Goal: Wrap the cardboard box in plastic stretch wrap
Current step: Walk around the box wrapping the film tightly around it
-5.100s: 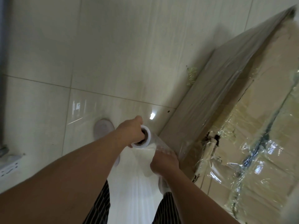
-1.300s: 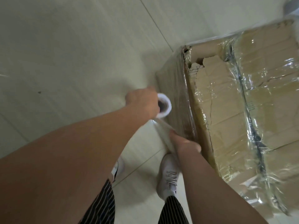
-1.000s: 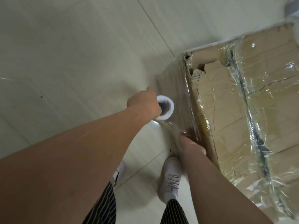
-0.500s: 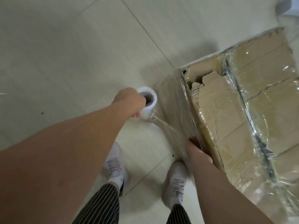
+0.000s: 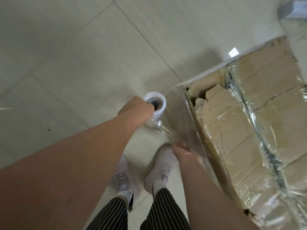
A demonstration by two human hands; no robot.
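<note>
The cardboard box (image 5: 249, 130) is seen on the right, standing on the tiled floor (image 5: 66, 63). Its top and near side are covered in glossy film, and a torn flap is exposed at the near corner. The stretch wrap roll (image 5: 157, 105) is held upright just beside that corner, and it is gripped at its top end by the left hand (image 5: 136, 112), with fingers hooked at the open core. A taut band of film (image 5: 166, 130) is stretched from the roll's lower part down to the box's side.

The right hand (image 5: 186, 153) is laid against that wrapped side, low down. It is blurred, so it cannot be told whether the film is pinched or only pressed flat.

Directly below the hands, two pale shoes are planted: the left shoe (image 5: 123, 176) and the right shoe (image 5: 162, 166), the latter close to the box's base. Striped trousers (image 5: 113, 213) are seen above them.

A small white square scrap (image 5: 233, 52) is noted on the floor beyond the box, and a grey-and-white object (image 5: 294, 10) at the top right corner. A dark marking on the left shoe is too blurred to be read.
</note>
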